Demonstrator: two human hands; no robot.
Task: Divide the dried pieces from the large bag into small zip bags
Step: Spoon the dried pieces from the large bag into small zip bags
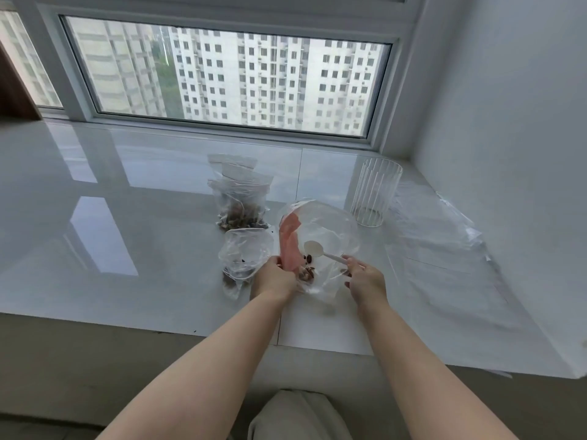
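Head: spoon [320,251] in right hand's [365,281] grip, inside large bag [330,223].

light: soft, flat daylight from the window [228,77] — no harsh shadows
glare: glossy counter [95,217] below the window mirrors its frame
edges: wide-angle bend, walls lean
focus: slightly soft overall — clear bags hard to read

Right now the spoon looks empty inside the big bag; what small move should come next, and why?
Probably dip the spoon down to the dried pieces at the big bag's bottom. The right hand holds its handle, its bowl looks empty, and the left hand holds the bag beside an open small bag.
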